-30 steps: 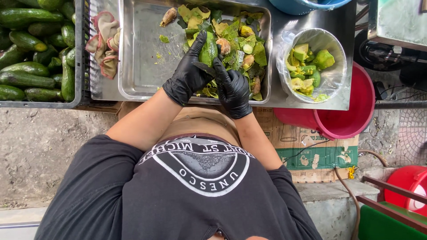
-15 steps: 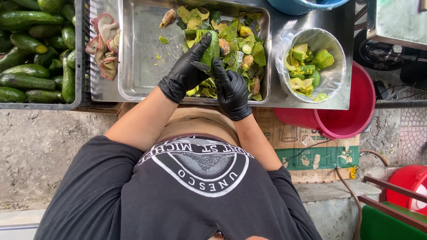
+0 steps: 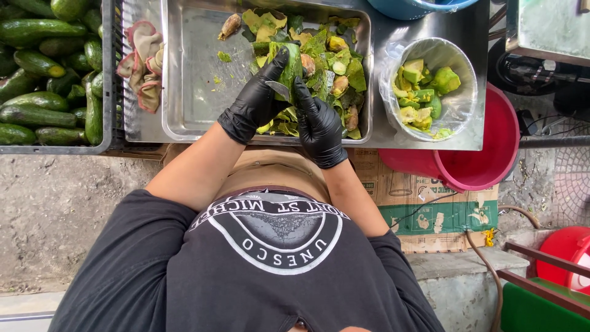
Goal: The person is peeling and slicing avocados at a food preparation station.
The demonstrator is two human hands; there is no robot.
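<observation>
The left hand (image 3: 255,101), in a black glove, is wrapped around an avocado (image 3: 289,61) over the steel tray (image 3: 196,74); its grip is clamped on the fruit, thumb and fingers pressed to the green skin. The right hand (image 3: 319,126), also black-gloved, sits just beside it and touches it, its grip closed on a small knife (image 3: 279,90) whose grey blade lies against the avocado between the two hands. The avocado is held just above the heap of peels and pits (image 3: 335,67) that fills the right half of the tray, while the tray's left half is mostly bare metal with a few green scraps. The tray rests on a steel table (image 3: 393,132). To the right of the tray stands a metal bowl (image 3: 458,104) lined with clear plastic and holding pieces of peeled avocado flesh (image 3: 424,86). Past the table's right edge is a red basin (image 3: 485,160). Left of the tray lies a crumpled rag (image 3: 144,64), and beyond it a dark crate (image 3: 107,80) holds whole green avocados (image 3: 43,74). Flattened cardboard (image 3: 442,209) lies on the ground below the table
</observation>
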